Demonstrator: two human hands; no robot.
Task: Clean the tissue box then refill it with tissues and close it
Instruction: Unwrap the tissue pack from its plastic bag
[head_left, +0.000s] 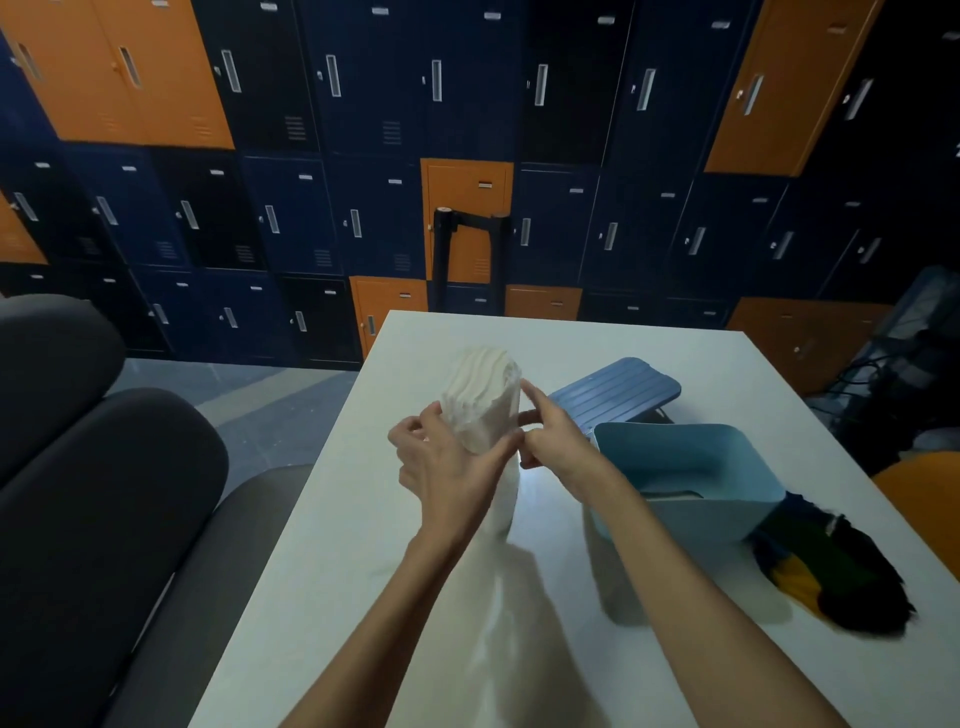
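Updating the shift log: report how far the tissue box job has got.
Done: lid off, lying behind the open box; duster set down beside it, so cleaning looks finished. In hand: left hand grips the tissue stack, right hand touches it. Left: load tissues, close lid.

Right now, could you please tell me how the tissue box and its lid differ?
The tissue box is pale blue and smooth-walled; the lid is darker blue and ribbed. The tissue box stands open-topped in front; the lid lies off it, just behind. Both rest on the white table and have rounded corners.
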